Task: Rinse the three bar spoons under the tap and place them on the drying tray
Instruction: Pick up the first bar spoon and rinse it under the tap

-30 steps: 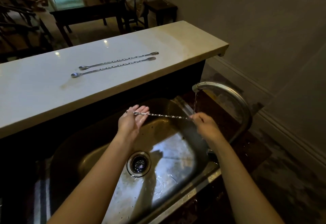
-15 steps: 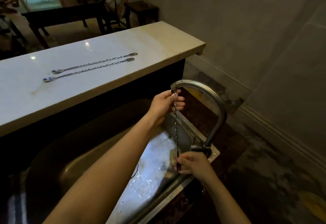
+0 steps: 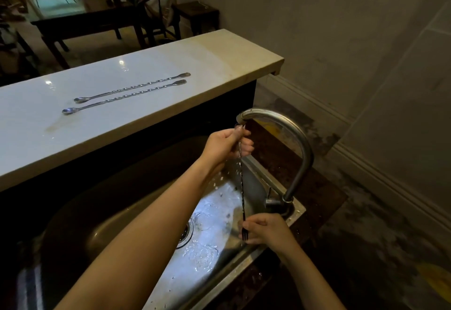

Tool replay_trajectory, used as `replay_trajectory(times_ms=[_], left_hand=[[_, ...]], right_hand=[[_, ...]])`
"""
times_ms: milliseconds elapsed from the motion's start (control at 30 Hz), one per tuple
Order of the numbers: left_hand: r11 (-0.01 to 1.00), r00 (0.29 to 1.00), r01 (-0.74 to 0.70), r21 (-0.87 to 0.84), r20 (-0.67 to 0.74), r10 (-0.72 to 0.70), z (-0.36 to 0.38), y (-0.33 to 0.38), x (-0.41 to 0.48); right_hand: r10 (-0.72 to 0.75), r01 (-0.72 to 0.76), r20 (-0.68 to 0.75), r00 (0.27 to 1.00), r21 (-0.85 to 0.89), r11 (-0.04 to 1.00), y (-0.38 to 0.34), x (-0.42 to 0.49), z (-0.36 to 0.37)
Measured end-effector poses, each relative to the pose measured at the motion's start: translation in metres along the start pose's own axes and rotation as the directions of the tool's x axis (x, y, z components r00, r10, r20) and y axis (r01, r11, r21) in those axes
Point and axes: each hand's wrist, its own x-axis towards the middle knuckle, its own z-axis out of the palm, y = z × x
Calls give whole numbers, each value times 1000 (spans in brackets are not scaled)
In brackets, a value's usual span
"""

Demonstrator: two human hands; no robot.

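A twisted steel bar spoon (image 3: 241, 183) hangs almost upright under the spout of the curved tap (image 3: 292, 139), with water running down it. My left hand (image 3: 227, 144) grips its top end just below the spout. My right hand (image 3: 266, 229) pinches its forked lower end low over the steel sink (image 3: 158, 285). Two more bar spoons (image 3: 133, 87) (image 3: 124, 96) lie side by side on the white counter (image 3: 219, 61), bowls to the left, forks to the right.
The sink drain (image 3: 185, 233) sits left of my right hand, with water splashing around it. The dark wood ledge (image 3: 317, 187) holds the tap base. Beyond the counter stand a dark table (image 3: 85, 24) and chairs. A wall runs along the right.
The spoon has gone from lying level between my hands to standing upright under the spout, left hand raised to the top, right hand lowered to the fork end. The view has shifted.
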Motion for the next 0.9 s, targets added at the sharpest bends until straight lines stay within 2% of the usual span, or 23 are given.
replay_trajectory(times_ms=[100,233,300,400,500,600,667,733,767,800,833,900], left_hand=[[999,999,33,-8,-24,-33,0,0,-1],[998,993,47,-32,112,-43,-5,3,-3],[999,994,29,-16,102,-27,-5,4,-5],[999,998,-1,-48,-60,-2,-9,5,-11],[996,968,-5,-93,-251,-18,-28,11,-23],[989,944,28,-146,-322,-74,-48,20,-41],[994,922,30,-109,-382,-69,-58,23,-53],[998,870,10,61,-492,21,-70,26,-63],[969,836,17,245,-535,120,-77,28,-68],[883,803,42,467,-541,248,-84,31,-74],[748,772,78,659,-515,373,-90,33,-81],[484,724,117,867,-408,556,-101,39,-93]], right_hand=[[-10,10,-1,1000,-13,1000,1,1,0],[-22,22,10,1000,-19,1000,2,0,-3],[-36,37,17,999,-27,999,3,1,-2],[-110,111,12,994,-171,979,2,4,0],[-203,188,-13,979,-320,929,-8,9,4],[-306,292,29,952,-396,871,-26,21,18],[-385,370,55,921,-431,823,-35,32,34],[-441,415,36,897,-414,810,-40,44,49],[-459,426,13,888,-395,814,-40,50,55],[-466,424,-19,885,-383,821,-38,57,59],[-456,404,-54,888,-381,832,-33,64,61],[-402,328,-115,908,-401,856,-18,78,61]])
